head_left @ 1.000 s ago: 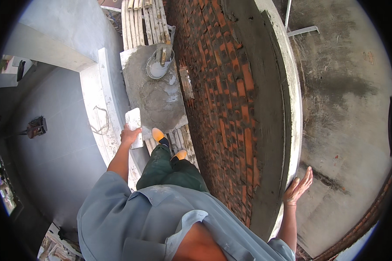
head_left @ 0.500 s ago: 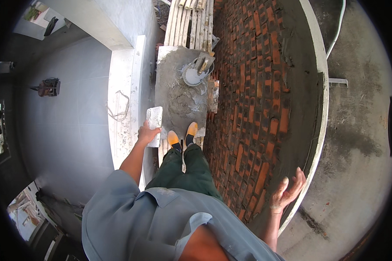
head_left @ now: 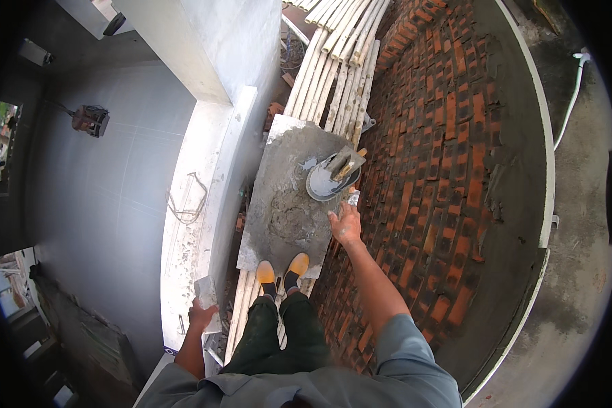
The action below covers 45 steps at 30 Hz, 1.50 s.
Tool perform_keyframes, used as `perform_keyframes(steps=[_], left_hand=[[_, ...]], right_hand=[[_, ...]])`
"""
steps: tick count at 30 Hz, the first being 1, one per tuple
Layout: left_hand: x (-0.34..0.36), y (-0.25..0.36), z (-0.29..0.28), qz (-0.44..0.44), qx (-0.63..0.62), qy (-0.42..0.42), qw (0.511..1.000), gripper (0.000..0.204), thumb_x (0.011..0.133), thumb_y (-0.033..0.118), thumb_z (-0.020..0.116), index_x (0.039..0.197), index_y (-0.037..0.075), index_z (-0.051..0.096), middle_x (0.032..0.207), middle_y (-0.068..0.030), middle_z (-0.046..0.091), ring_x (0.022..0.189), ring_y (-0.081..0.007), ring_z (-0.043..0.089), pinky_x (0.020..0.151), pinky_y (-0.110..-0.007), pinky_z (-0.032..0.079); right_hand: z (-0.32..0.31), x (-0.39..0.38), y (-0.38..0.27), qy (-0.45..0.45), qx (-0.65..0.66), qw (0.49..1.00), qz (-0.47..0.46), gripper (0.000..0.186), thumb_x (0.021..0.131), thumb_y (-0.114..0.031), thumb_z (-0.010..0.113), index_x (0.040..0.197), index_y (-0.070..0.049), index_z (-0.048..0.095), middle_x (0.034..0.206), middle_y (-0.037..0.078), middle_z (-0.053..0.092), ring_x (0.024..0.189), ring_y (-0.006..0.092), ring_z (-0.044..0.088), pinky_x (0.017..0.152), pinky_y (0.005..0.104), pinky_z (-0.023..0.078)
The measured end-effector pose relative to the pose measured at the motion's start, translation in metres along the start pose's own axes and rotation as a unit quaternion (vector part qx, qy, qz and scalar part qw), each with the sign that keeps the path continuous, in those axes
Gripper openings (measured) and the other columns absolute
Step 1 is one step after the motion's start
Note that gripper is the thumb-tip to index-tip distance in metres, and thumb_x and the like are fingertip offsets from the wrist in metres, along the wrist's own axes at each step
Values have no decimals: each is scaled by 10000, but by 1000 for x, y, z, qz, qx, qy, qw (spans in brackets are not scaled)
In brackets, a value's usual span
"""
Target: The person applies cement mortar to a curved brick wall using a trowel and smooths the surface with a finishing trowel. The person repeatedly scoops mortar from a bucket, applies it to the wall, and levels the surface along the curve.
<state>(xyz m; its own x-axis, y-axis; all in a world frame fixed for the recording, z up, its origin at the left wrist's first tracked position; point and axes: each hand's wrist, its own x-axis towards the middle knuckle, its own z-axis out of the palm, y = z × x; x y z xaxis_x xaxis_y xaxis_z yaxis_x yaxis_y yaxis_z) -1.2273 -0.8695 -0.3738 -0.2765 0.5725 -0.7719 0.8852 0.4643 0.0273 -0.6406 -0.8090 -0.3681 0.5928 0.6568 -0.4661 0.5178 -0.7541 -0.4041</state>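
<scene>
My left hand [head_left: 202, 315] is closed around a pale, mortar-smeared rectangular board [head_left: 206, 291], low beside the white ledge. At the right edge of the mortar board [head_left: 255, 234], my right hand [head_left: 347, 225] has its thumb and fingers apart. It lies over a small whitish piece [head_left: 354, 197], mostly hidden beneath it; whether it touches the piece cannot be told. Just beyond stands a bucket [head_left: 321, 185] of grey-white liquid, with a trowel [head_left: 345, 165] with a wooden handle resting across its rim. A heap of wet mortar [head_left: 289, 214] lies in the middle of the board.
My feet in yellow shoes [head_left: 298, 264] stand at the board's near edge, above bamboo poles [head_left: 319, 88]. On the right rises a brick wall [head_left: 421, 224] with a grey mortar band [head_left: 523, 204]. To the left runs a white ledge [head_left: 183, 251] with a wire loop [head_left: 187, 200].
My right hand has swung from the far right over to the mortar board's right edge. My left hand has lowered with the pale board toward the ledge. The view has turned and shifted.
</scene>
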Motion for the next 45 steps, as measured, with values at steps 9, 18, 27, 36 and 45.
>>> perform_keyframes(steps=[9, 18, 27, 36, 45], left_hand=[[16, -28, 79, 3, -118, -77, 990, 988, 780, 469, 879, 1546, 15, 451, 1281, -318, 677, 1213, -464, 657, 1040, -527, 522], [26, -47, 122, 30, -125, -40, 991, 916, 790, 399, 900, 1503, -5, 490, 1289, -268, 697, 1197, -401, 684, 1027, -492, 536], [29, -39, 131, 6, -144, -58, 988, 949, 791, 404, 883, 1530, -21, 466, 1347, -284, 661, 1242, -397, 659, 1065, -484, 513], [24, 29, 93, 78, -172, -46, 981, 1017, 786, 415, 876, 1572, -37, 417, 1440, -330, 580, 1367, -447, 562, 1151, -501, 449], [34, 134, 65, 194, -129, -80, 969, 1060, 801, 405, 872, 1631, 6, 347, 1557, -319, 494, 1455, -475, 463, 1227, -531, 356]], right_hand=[[108, 142, 16, 8, -22, 999, -28, 787, 966, -450, 754, 1574, -39, 473, 1564, 261, 513, 1457, 423, 496, 1200, 482, 423], [203, 226, 57, -51, 15, 998, 36, 912, 939, -496, 759, 1588, 41, 412, 1536, 277, 536, 1415, 414, 532, 1195, 455, 410], [163, 237, 59, -33, 264, 952, 151, 380, 991, -395, 748, 859, -46, 675, 680, -14, 561, 590, 125, 529, 558, 315, 435], [135, 128, 1, -138, 274, 946, 101, 446, 1038, -433, 725, 758, -109, 601, 677, -48, 510, 574, 79, 446, 511, 285, 348], [195, 26, -51, -221, 215, 951, 1, 545, 1110, -447, 584, 767, -29, 660, 643, 18, 545, 641, 134, 497, 634, 356, 443]])
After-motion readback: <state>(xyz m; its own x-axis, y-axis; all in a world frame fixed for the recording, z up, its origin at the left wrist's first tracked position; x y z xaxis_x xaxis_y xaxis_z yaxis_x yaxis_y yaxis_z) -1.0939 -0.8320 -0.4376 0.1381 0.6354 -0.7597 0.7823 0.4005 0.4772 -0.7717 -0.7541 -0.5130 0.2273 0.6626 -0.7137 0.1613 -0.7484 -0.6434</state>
